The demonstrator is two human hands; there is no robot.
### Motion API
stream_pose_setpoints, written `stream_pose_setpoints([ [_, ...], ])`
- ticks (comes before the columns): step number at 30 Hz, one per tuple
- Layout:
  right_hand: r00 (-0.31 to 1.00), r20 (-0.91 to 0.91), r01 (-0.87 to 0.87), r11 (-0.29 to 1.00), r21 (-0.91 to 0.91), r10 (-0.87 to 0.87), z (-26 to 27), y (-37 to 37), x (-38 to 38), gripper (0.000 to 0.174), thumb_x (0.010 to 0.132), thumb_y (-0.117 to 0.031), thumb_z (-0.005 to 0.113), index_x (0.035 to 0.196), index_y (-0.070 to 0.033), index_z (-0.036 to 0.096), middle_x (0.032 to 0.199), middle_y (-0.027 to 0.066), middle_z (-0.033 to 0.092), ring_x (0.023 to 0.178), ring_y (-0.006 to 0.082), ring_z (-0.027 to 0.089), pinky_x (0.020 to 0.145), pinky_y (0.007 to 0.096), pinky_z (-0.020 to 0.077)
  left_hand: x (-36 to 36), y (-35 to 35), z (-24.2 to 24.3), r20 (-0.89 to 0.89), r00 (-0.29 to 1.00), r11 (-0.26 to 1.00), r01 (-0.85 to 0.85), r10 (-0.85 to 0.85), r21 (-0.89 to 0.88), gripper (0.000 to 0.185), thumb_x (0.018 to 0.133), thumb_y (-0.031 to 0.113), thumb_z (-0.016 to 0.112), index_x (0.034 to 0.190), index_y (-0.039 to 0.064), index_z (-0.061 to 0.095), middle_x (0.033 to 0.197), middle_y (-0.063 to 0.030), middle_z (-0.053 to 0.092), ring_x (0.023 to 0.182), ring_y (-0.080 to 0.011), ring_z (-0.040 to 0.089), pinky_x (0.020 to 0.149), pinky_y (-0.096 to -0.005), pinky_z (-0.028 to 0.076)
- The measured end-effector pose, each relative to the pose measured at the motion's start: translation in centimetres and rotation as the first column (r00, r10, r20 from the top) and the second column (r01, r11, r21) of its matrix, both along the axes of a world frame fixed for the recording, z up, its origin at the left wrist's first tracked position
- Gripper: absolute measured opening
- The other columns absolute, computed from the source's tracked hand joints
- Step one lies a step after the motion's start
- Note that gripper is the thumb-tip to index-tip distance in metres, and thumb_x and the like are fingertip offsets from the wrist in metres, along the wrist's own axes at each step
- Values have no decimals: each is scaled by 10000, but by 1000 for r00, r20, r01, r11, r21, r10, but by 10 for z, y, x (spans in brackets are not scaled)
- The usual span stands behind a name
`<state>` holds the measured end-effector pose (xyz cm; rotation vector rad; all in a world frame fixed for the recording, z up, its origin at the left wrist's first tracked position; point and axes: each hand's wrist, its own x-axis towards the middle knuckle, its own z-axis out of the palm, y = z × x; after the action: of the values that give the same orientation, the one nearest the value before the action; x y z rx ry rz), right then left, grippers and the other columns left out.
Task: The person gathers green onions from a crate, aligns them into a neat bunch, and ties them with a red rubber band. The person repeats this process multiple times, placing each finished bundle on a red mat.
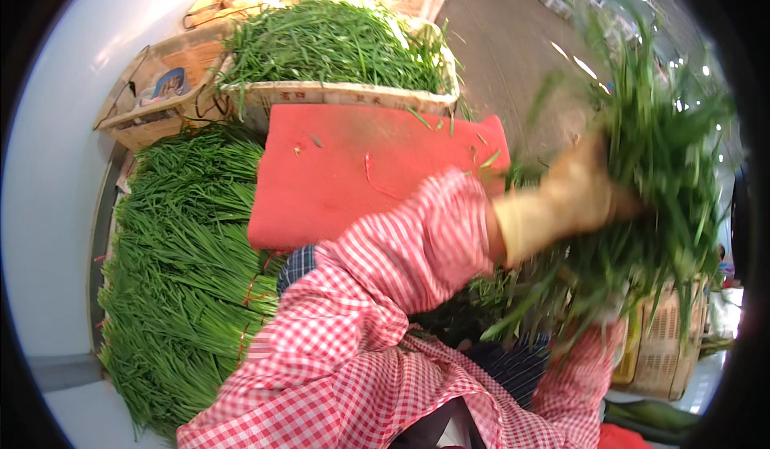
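Observation:
My left hand [574, 181], in a yellowish glove with darkened fingers, reaches across to the right and grips a large loose bunch of long green leaves [668, 166], which look like garlic chives. The bunch is blurred, and stray leaves stick out on every side. Below it rises my right forearm in a red-and-white checked sleeve [580, 377]. The leaves hide nearly all of my right hand, so its grip cannot be made out. In front of me lies a red padded cloth [319, 172] with bits of leaf and a thin red tie [372, 169] on it.
Tied bundles of chives [180, 256] are stacked at the left, beside a white wall [54, 208]. Beyond the cloth stands a dirty white crate [343, 92] heaped with loose leaves [331, 46]. A wooden box [171, 118] holds a blue container [170, 83]. Plastic crates [668, 340] stand at right.

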<state>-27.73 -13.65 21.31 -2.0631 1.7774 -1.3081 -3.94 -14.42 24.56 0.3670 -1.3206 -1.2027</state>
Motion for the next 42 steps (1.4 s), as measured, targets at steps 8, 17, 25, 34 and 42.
stream_pose_setpoints([
  [8,964,-113,-254,960,-120,241,36,-295,233,400,973,-304,421,1299,-84,488,1305,145,497,1205,293,462,1008,389,382,258,-195,-52,606,690,876,-482,397,-25,318,845,283,583,1018,25,651,983,-140,664,898,-232,635,784,-356,502],
  [17,853,438,-497,702,510,285,-151,-189,203,570,929,-484,471,1245,-15,541,1221,136,578,1135,228,533,983,331,387,399,-32,-167,660,501,215,-857,560,469,422,932,180,558,1301,0,459,1058,-117,608,792,-140,632,596,-225,518],
  [25,801,594,-401,800,446,71,-104,-6,-46,544,938,-460,470,1224,-5,553,1190,110,598,1089,190,568,971,323,402,249,-18,-154,819,552,822,-533,157,201,385,836,219,630,1190,73,587,1036,-89,650,940,-145,613,821,-275,473],
  [34,369,783,348,856,383,-501,-129,272,-252,461,954,-401,473,1175,-9,573,1106,84,644,931,135,615,810,240,454,104,-35,-229,933,-105,888,-287,344,-360,149,776,202,636,881,97,639,862,-155,652,863,-348,615,775,-459,474],
  [42,461,645,513,776,367,-609,-159,264,-295,342,914,-309,560,1112,-40,634,1055,80,665,891,112,625,750,228,473,117,-32,-230,938,-201,857,-385,284,-342,304,762,170,688,1049,95,619,1013,-140,639,977,-327,589,846,-414,466],
])
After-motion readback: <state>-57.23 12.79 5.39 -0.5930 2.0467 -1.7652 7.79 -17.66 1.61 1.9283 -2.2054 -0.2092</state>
